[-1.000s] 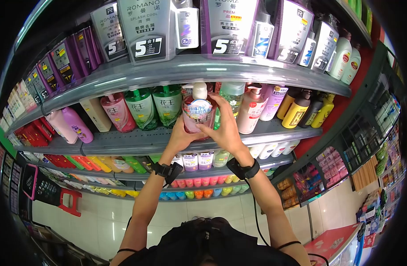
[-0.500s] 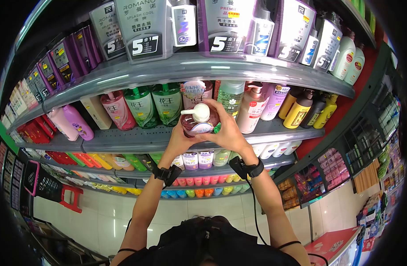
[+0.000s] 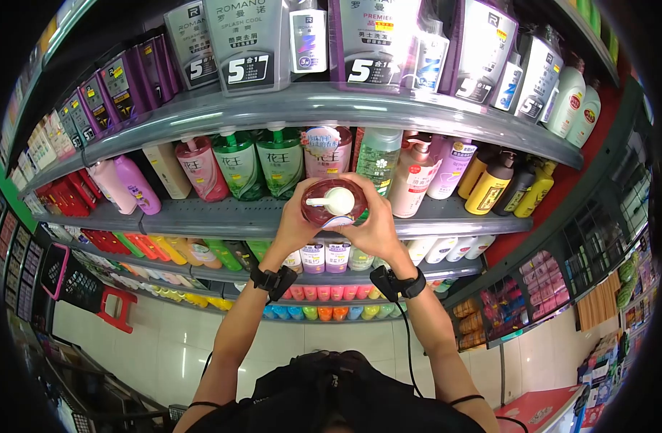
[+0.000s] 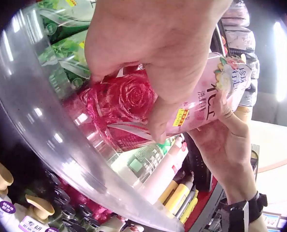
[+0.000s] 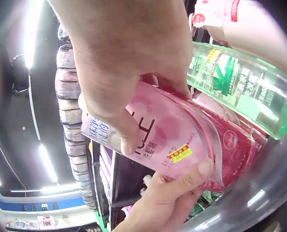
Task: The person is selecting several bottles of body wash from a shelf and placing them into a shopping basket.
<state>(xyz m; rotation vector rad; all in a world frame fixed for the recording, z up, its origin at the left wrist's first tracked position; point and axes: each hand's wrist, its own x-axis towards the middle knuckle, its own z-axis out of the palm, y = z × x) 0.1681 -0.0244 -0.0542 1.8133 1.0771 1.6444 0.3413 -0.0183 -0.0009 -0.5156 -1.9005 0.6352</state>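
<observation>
Both hands hold a pink pump bottle of shampoo [image 3: 319, 214] in front of the middle shelf, its white pump head facing up toward the head camera. My left hand [image 3: 298, 219] grips the bottle's left side, and my right hand [image 3: 375, 225] grips its right side. In the left wrist view, the left thumb lies by a yellow price sticker [image 4: 180, 117] on the label. The right wrist view shows the right hand [image 5: 119, 67] at the upper part of the bottle [image 5: 170, 133] and the left thumb pressing near its base. A similar pink bottle [image 3: 327, 160] stands behind on the shelf.
Green pump bottles [image 3: 279, 164] stand left of the hands; a clear green bottle [image 3: 379, 155] and a light pink pump bottle [image 3: 412, 180] stand right. An upper shelf edge [image 3: 273, 108] juts out above. A black basket [image 3: 82, 278] with red parts sits on the floor at left.
The held bottle has tipped from showing its front label to showing its pump top, and has come slightly away from the shelf. The pink bottle behind it has come into view. Both hands still grip.
</observation>
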